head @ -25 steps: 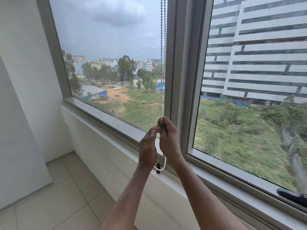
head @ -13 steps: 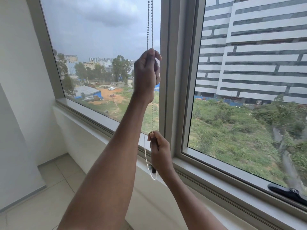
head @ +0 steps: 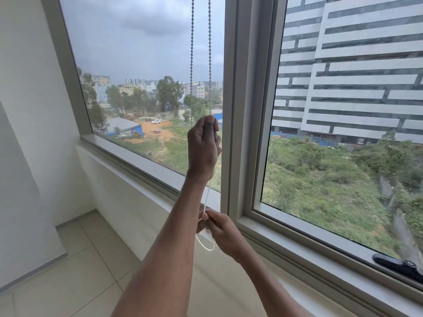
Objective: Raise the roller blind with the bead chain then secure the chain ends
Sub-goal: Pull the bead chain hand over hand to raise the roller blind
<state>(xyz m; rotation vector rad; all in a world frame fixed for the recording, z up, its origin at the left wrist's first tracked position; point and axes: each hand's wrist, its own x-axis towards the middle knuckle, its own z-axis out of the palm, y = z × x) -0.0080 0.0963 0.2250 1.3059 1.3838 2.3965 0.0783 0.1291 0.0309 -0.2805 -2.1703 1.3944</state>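
Surroundings: a wide window with a grey mullion between two panes; a pale sill runs under the left pane, a tiled floor lies below, and a black handle sits on the lower frame at the right.
Bead chain: the bead chain hangs as two strands in front of the left pane, just beside the mullion; its lower loop is white and curves under the lower hand.
Left hand: the left hand is raised and closed in a fist around the right strand, the thumb pressed on top; the left strand passes behind it.
Right hand: the right hand is low, near the sill, with fingers pinched together on the chain above the loop.
Hidden: the blind itself is above the picture and is not seen; the left forearm covers part of the right hand.
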